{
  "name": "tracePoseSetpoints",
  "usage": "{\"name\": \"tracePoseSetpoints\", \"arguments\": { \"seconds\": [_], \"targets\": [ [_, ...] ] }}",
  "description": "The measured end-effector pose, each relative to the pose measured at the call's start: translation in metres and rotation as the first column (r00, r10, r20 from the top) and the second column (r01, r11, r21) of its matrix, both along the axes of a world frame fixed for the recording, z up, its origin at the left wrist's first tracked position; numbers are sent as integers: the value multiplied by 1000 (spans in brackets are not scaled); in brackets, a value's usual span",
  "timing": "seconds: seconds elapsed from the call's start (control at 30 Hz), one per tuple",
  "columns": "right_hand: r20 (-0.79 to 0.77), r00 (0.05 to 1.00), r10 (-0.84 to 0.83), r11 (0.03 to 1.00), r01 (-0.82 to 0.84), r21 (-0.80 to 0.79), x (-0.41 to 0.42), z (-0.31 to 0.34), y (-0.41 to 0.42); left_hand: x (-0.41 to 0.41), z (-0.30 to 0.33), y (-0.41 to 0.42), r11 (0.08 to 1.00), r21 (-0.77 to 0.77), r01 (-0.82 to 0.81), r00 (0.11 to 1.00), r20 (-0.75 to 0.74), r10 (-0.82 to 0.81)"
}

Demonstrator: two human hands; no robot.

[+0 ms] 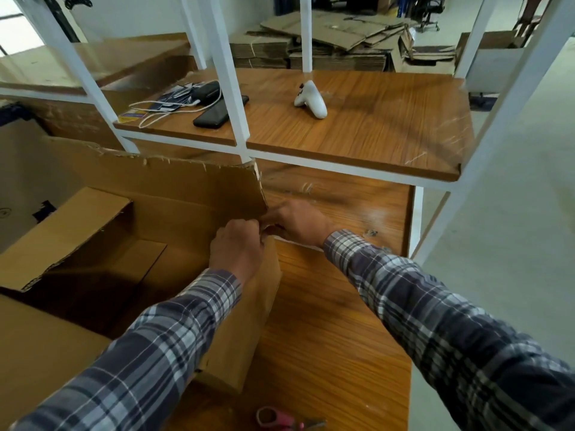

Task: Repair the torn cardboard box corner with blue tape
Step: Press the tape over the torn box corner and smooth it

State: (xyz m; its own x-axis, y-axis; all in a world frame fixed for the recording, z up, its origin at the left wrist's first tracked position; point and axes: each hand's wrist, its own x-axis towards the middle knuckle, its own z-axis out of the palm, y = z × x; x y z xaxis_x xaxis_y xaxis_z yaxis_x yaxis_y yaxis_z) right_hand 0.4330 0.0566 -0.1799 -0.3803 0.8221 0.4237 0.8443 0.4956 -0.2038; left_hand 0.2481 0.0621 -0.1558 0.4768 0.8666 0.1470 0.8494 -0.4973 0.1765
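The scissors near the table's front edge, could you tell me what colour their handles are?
Pink handles on the scissors, head view.

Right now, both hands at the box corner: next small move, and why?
Probably press the torn edges together before taping. Both the left hand and right hand meet at the cardboard box corner, where the flap's ragged edge stands apart from the side panel. No blue tape is visible at the corner. The scissors lie unused on the table.
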Motion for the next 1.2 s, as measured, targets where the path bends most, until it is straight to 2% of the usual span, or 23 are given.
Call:
{"name": "tracePoseSetpoints", "arguments": {
  "seconds": [0.4,0.77,0.93,1.07,1.2],
  "targets": [
    [34,999,-1,999,3,-53,6,3,8,-17,-11,-12,999,21,-33,977,-210,37],
    [10,1000,-29,994,29,-103,2,10,3,-45,-1,-35,999,54,5,984,-180,5],
    [-80,995,-57,996,51,-78,5,12,-11,-27,10,-23,998,69,9,997,-81,-3],
    [-103,995,3,995,-13,-97,-3,8,-19,-2,11,-19,999,-1,-39,995,-88,38],
    [-108,994,-3,995,-8,-98,-5,6,-20,3,5,-15,999,12,-36,996,-81,37]
  ]
}}
